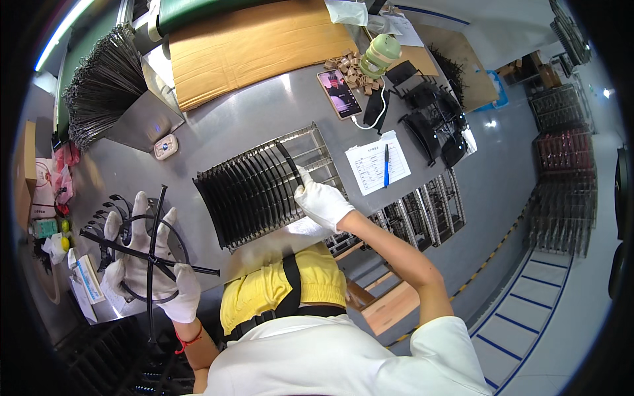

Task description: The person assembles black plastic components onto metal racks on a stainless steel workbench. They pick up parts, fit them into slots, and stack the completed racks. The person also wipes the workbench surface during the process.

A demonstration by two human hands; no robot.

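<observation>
1. A person in white gloves is working at a grey metal table (264, 112), seen from above the head.

2. The left hand (148, 264) is gripping a black ring with crossed bars (153, 254), fingers spread behind it and the thumb closing on its lower rim. The ring is thin and dark, round, with one long bar running upright through its middle and another crossing it nearly level, both bars sticking out past the rim.

3. The right hand (320, 201) is pinching the curved edge of a second black ring (289, 162), which is standing on edge in a metal slotted rack (317, 148) just beyond the fingers.

4. The rack is lying between the two hands and slightly ahead of them. A row of black rings (244, 191) is filling its slots, each one upright and close to the next, like plates in a drainer.

5. Left of the left hand, more black ring parts (109, 211) are lying stacked at the table's edge.

6. Beyond the right hand, a sheet of paper with a blue pen (386, 165) is lying near a phone (339, 94) with a lit screen and a pile of small brown blocks (350, 69).

7. Far ahead of the left hand, a bundle of thin dark rods (99, 82) is fanning out beside a sheet of brown cardboard (257, 43).
</observation>
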